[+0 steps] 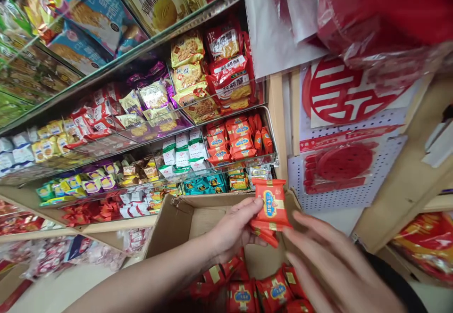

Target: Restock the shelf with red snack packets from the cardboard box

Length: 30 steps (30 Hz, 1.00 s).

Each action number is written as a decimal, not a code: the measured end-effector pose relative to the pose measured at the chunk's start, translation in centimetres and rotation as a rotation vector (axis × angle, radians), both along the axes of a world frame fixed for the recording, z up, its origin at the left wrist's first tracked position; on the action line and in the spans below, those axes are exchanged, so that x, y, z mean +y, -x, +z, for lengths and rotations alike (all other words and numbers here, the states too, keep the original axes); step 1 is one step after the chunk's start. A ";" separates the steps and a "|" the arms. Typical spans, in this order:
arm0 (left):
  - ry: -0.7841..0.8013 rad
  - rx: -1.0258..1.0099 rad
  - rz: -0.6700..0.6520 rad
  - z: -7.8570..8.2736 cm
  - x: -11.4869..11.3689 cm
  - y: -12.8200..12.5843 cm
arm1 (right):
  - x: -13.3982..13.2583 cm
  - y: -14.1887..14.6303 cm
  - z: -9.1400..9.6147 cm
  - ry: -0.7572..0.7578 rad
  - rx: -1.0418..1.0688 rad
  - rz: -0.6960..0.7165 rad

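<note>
My left hand [235, 230] grips red-and-gold snack packets [271, 204] with a blue label, the thumb lying on the upper one. At least one more packet shows beneath it. My right hand [332, 261] is close on the right, fingers stretched out and apart, blurred by motion; its fingertips are beside the held packets, and whether they touch I cannot tell. Below both hands an open cardboard box [170, 221] holds several more red packets [242, 296] of the same look at its near end.
A shelf of clear bins stands ahead, with similar red packets [242, 138], green-and-white packets [182, 150] and yellow snack bags [191, 77]. At right, red decorations [339, 162] hang on a white pegboard [329, 200]. Bagged goods [95, 251] lie low at left.
</note>
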<state>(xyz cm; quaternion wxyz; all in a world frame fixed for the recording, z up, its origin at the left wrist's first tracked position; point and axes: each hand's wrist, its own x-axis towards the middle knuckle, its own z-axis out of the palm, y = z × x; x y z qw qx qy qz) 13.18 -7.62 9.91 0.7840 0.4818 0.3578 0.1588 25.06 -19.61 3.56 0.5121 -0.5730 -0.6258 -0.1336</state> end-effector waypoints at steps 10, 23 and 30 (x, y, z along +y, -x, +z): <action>-0.098 -0.017 0.136 1.6 2.8 1.6 | 7.2 -0.1 2.5 -0.012 -0.400 0.093; -0.167 -0.098 0.045 2.0 4.3 5.5 | 19.1 -5.3 8.0 -0.259 -0.576 -0.262; -0.219 -0.140 -0.246 -2.9 3.0 10.4 | 20.3 -6.8 6.7 -0.157 -0.677 -0.244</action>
